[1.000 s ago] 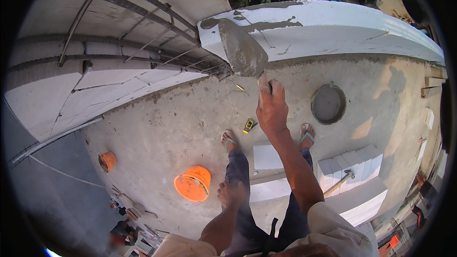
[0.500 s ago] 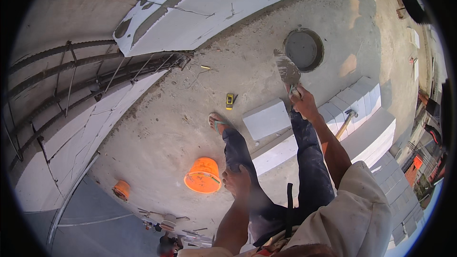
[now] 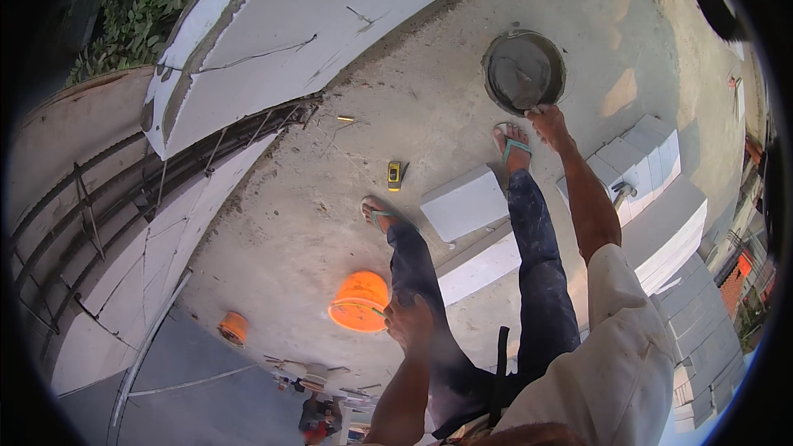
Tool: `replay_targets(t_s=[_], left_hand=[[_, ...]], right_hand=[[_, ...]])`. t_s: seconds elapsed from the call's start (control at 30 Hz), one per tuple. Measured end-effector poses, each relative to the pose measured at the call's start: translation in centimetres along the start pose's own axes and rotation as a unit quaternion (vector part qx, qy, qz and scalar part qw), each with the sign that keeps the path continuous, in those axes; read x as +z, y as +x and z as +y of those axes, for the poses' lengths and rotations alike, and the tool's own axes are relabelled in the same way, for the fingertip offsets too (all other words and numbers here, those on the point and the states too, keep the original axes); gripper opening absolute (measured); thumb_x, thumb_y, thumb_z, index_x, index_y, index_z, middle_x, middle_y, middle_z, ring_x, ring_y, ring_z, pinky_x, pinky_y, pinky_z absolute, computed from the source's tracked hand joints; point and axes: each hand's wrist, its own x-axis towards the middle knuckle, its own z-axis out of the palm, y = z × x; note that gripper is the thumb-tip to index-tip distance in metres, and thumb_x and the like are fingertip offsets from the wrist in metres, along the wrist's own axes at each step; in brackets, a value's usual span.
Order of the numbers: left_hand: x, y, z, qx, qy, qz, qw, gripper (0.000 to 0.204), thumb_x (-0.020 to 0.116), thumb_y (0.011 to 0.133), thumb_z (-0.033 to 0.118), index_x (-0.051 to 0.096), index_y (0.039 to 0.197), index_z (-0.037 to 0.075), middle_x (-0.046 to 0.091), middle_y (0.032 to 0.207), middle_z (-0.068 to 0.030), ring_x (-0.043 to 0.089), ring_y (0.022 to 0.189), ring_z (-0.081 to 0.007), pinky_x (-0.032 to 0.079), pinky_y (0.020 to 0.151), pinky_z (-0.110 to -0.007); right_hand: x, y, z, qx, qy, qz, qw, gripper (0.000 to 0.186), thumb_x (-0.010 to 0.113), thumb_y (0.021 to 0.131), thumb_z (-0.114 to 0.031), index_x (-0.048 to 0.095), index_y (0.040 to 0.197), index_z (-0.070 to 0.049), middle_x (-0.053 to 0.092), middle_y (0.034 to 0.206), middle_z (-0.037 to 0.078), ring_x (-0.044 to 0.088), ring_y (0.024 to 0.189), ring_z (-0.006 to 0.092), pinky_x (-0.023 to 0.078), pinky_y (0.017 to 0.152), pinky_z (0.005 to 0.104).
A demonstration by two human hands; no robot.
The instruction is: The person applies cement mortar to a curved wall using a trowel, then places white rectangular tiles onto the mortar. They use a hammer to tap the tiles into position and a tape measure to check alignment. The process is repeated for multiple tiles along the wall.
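Note:
My right hand (image 3: pixel 548 126) grips a trowel, its blade dipped into grey mortar (image 3: pixel 535 68) in a round dark tub (image 3: pixel 491 87). The blade (image 3: pixel 523 91) is partly lost against the mortar. My left hand (image 3: pixel 410 320) is closed beside my left knee, at the rim of an orange bucket (image 3: pixel 361 297). Its fingers seem curled around the bucket's handle, near a thin green piece; the grip itself is partly hidden. The bucket is tilted and slightly blurred.
A pale block (image 3: pixel 464 202) lies ahead of my feet, near a yellow tape measure (image 3: pixel 396 175). Stacked blocks (image 3: pixel 636 161) with a hammer (image 3: pixel 623 191) stand right. White walls (image 3: pixel 330 25) and rebar (image 3: pixel 91 206) border the left. A smaller orange bucket (image 3: pixel 233 328) sits lower left.
My right hand has moved forward, bringing the trowel from beside the tub into its mortar. My left hand stays by the orange bucket. The view has turned slightly.

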Motion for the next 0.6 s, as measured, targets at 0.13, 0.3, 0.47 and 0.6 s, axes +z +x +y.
replay_targets(t_s=[0.13, 0.3, 0.47, 0.6], left_hand=[[-0.1, 1.1, 0.1, -0.007, 0.015, -0.031, 0.999, 0.066, 0.069, 0.091, 0.049, 0.060, 0.139, 0.005, 0.061, 0.137, -0.0178, 0.060, 0.126, -0.0409, 0.049, 0.105, -0.055], [-1.3, 0.6, 0.1, -0.046, -0.016, -0.035, 0.998, 0.069, 0.070, 0.089, 0.050, 0.059, 0.141, 0.005, 0.059, 0.138, -0.0180, 0.057, 0.128, -0.0399, 0.047, 0.107, -0.053], [-1.1, 1.5, -0.5, -0.045, -0.037, -0.032, 0.998, 0.070, 0.071, 0.088, 0.050, 0.058, 0.141, 0.006, 0.058, 0.137, -0.0176, 0.057, 0.128, -0.0393, 0.046, 0.107, -0.053], [-2.0, 1.4, -0.7, -0.034, -0.038, -0.024, 0.998, 0.065, 0.067, 0.090, 0.050, 0.061, 0.137, 0.006, 0.060, 0.136, -0.0160, 0.059, 0.126, -0.0371, 0.047, 0.105, -0.051]], right_hand=[[-1.9, -7.6, 0.4, 0.028, 0.039, -0.034, 0.998, 0.021, 0.073, 0.098, -0.023, 0.066, 0.089, -0.006, 0.050, 0.059, -0.001, 0.043, 0.041, 0.0092, 0.030, 0.037, 0.0312], [-1.7, -18.9, -9.3, -0.186, 0.096, -0.173, 0.963, 0.016, 0.067, 0.102, -0.017, 0.068, 0.103, -0.001, 0.054, 0.063, -0.003, 0.050, 0.049, 0.0054, 0.037, 0.046, 0.0265], [0.0, -28.8, -25.0, -0.399, -0.006, -0.214, 0.892, 0.027, 0.068, 0.099, -0.008, 0.067, 0.122, 0.006, 0.065, 0.081, 0.008, 0.063, 0.062, 0.0126, 0.046, 0.056, 0.0281], [3.6, -31.9, -34.6, -0.691, -0.219, 0.051, 0.687, 0.045, 0.079, 0.088, -0.005, 0.066, 0.130, 0.004, 0.067, 0.106, 0.016, 0.070, 0.083, 0.0288, 0.056, 0.067, 0.0355]])
